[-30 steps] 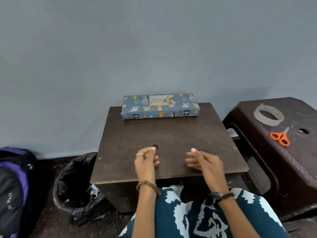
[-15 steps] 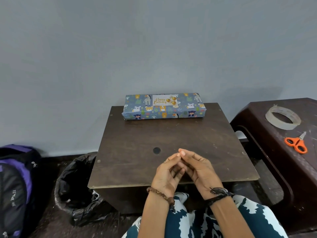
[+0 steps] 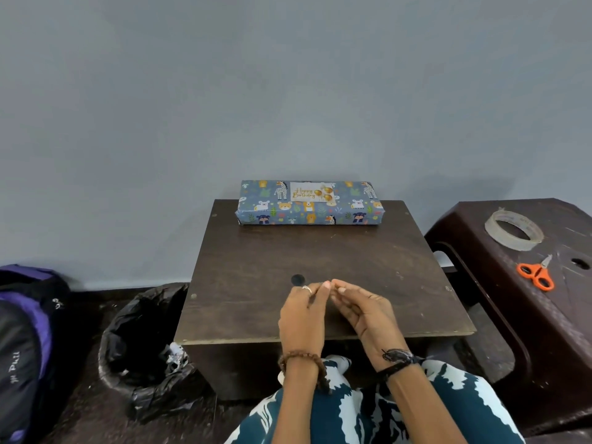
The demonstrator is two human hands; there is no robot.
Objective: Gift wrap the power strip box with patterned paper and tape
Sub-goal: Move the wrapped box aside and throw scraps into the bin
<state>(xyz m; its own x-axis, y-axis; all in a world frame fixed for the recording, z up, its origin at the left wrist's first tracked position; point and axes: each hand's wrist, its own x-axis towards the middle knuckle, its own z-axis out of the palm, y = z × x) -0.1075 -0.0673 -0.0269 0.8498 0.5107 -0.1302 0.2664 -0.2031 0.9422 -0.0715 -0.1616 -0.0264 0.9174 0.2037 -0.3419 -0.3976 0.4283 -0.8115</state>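
The fingertips of the left hand [image 3: 302, 318] and the right hand [image 3: 368, 312] met above the near half of the table [image 3: 320, 251]. The fingers of both hands were loosely curled, and whether anything small was pinched between them could not be told; nothing showed there. A ring sat on a left finger, a beaded bracelet on the left wrist and a dark band on the right wrist.

Just beyond the fingertips a small dark round spot [image 3: 297, 279] marked the brown tabletop. At the table's far edge, against the grey wall [image 3: 288, 91], lay the wrapped box [image 3: 309, 203], long side toward the person, covered in blue animal-patterned paper with a "Happy Birthday" label [image 3: 311, 191] on top. It lay well apart from the hands.

To the right stood a dark brown plastic stool [image 3: 512, 299] carrying a roll of clear tape [image 3: 513, 230] and, nearer, orange-handled scissors [image 3: 536, 274]. Left of the table, on the floor, sat a bin lined with a black bag [image 3: 144, 341], and further left a purple and black backpack [image 3: 25, 347].
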